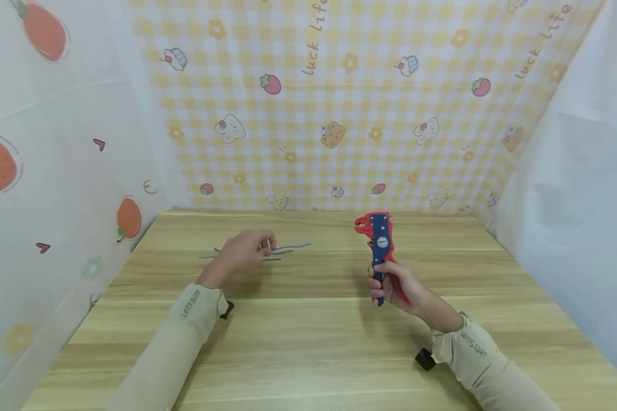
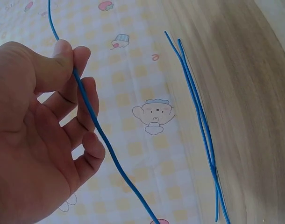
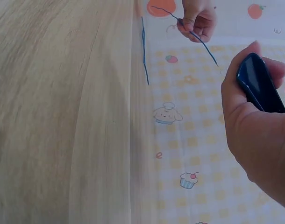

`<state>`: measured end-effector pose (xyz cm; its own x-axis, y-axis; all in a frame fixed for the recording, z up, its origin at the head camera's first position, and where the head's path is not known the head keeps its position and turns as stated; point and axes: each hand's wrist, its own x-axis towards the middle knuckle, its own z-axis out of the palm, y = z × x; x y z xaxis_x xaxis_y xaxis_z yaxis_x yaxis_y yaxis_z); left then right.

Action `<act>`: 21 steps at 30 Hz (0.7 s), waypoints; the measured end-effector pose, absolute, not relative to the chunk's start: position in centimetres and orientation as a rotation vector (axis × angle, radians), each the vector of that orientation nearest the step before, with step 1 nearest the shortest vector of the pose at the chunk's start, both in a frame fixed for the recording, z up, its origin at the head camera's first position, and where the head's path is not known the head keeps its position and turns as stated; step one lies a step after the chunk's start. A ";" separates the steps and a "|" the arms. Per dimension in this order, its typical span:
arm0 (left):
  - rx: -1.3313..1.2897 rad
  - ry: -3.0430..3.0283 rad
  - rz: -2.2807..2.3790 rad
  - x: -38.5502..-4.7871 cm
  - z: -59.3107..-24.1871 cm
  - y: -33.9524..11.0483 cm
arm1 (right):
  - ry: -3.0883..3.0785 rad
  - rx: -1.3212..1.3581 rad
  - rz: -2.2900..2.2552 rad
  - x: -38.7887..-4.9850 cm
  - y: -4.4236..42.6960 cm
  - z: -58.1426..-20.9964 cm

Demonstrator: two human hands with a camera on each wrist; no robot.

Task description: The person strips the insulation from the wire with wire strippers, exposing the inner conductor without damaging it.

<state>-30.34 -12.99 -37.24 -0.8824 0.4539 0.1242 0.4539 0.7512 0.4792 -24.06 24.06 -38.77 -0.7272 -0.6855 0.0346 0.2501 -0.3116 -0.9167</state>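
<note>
Between thumb and index finger my left hand (image 1: 247, 249) pinches a thin blue wire (image 2: 117, 161), lifted off the table. Two more blue wires (image 2: 198, 109) lie crossed on the tabletop close by. My right hand (image 1: 402, 285) grips a wire stripper (image 1: 382, 242) by its handles, with its red jaws pointing up and away from me. In the right wrist view only the dark blue handle end (image 3: 259, 84) of the tool shows, and the wire held by my left hand appears at the top.
A wood-grain table (image 1: 308, 342) extends beneath both hands. Behind it hangs a yellow checked cloth (image 1: 334, 97) with cartoon prints. Pale sheets (image 1: 571, 200) close off the sides.
</note>
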 end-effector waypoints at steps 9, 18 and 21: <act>-0.772 -2.999 -0.812 -30.3 -37.4 -12.8 | 1.336 -0.649 -2.002 -23.8 23.6 -38.8; -0.810 -3.032 -0.801 -30.2 -37.5 -12.7 | 1.333 -0.702 -1.979 -23.3 23.1 -38.5; -0.802 -3.065 -0.784 -30.1 -37.5 -12.6 | 1.317 -0.720 -1.978 -23.2 23.0 -38.5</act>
<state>-30.11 -12.60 -37.48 -0.8724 0.4888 0.0033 0.4304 0.7648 0.4794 -23.24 22.97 -38.49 -0.6403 -0.7630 0.0888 0.2123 -0.2869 -0.9341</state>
